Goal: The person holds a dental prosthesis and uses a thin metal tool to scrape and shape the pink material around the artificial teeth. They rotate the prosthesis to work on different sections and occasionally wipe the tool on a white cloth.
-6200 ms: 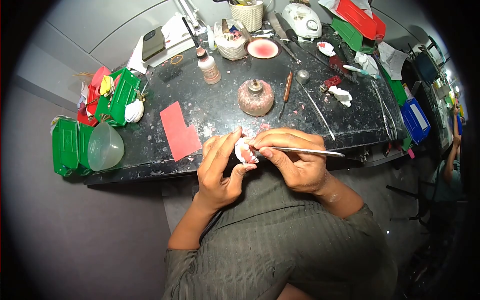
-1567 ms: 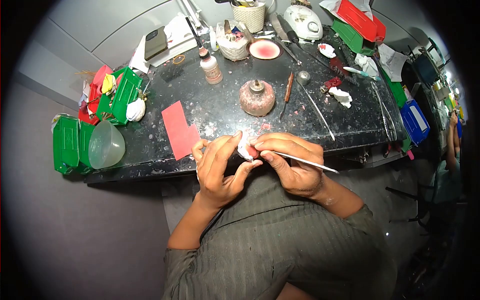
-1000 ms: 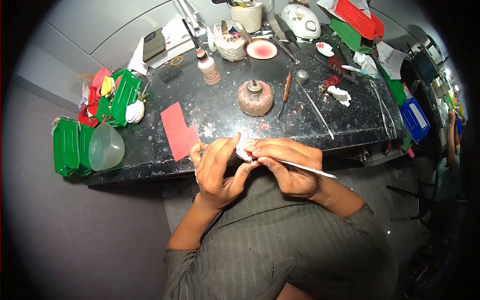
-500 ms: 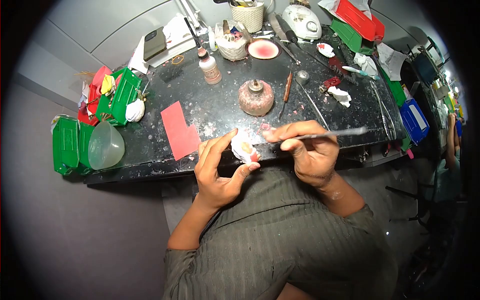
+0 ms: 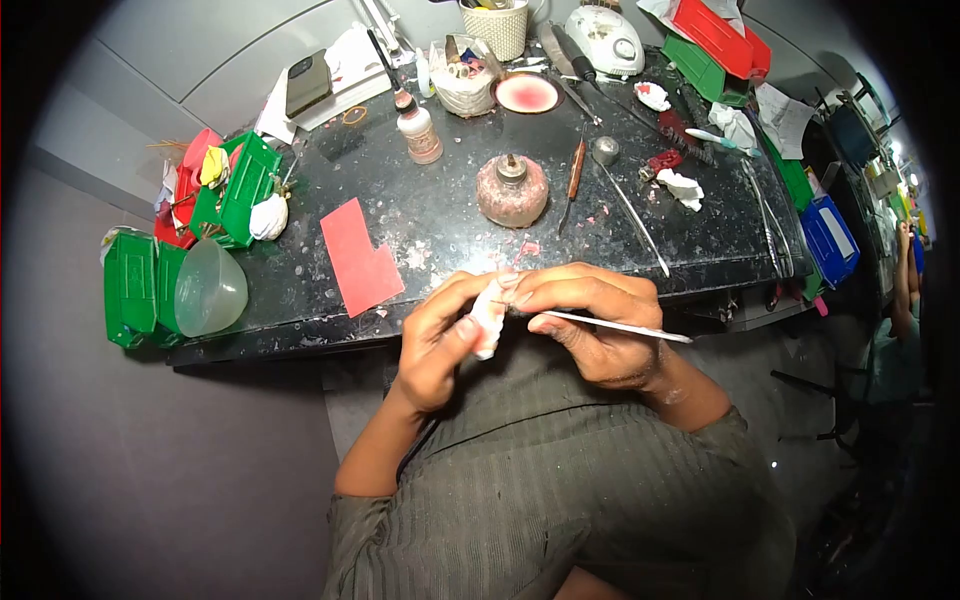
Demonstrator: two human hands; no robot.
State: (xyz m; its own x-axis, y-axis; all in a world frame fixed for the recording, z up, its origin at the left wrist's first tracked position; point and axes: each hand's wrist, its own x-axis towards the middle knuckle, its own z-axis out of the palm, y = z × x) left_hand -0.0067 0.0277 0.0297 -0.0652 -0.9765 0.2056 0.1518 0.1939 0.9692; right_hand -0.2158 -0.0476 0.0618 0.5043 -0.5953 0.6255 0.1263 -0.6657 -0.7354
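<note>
My left hand (image 5: 432,345) grips a small white dental cast (image 5: 488,318) with pink on it, tilted on edge near the table's front. In my right hand (image 5: 605,325) is a thin metal tool (image 5: 630,328), its handle pointing right and its tip hidden at the cast. The fingertips of both hands nearly meet there. A red-pink wax sheet (image 5: 360,262) with a notch lies left of my hands. Beyond them stands a round glass burner (image 5: 512,192), and to its right lie a brown-handled knife (image 5: 574,180) and a long metal tool (image 5: 635,218).
The black table (image 5: 320,200) also holds a dropper bottle (image 5: 419,135), a pink-stained dish (image 5: 527,94), a phone (image 5: 308,85) and a white device (image 5: 604,42). Green bins (image 5: 130,285) and a translucent bowl (image 5: 212,288) are left. Another person's arm (image 5: 903,262) shows far right.
My right hand has moved down and left, bringing the tool to the cast. The cast has turned on edge in my left hand, whose fingers have drawn closer around it.
</note>
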